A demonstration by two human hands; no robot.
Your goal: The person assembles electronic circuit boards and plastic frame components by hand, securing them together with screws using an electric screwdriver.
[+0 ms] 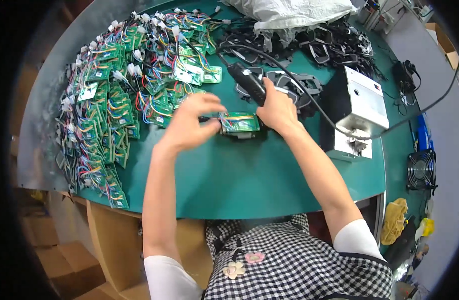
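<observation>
A green circuit board (241, 122) with coloured wires sits in a dark housing on the table, between my two hands. My left hand (187, 122) is at its left end, thumb and fingers apart around the wire side; whether a fingertip touches the wires I cannot tell. In my right hand (278, 109) is a black corded electric screwdriver (247, 83), tilted with its cord end up and to the left. My right fingers wrap its lower part, close to the board's right end, and its tip is hidden.
Wired circuit boards (107, 115) are heaped on the left of the green table (229, 185). Black plastic frames (319, 47) lie at the back beside a white bag (294, 15). A white-and-black boxy machine (357, 110) stands right, with the screwdriver cord (309, 95) passing over it.
</observation>
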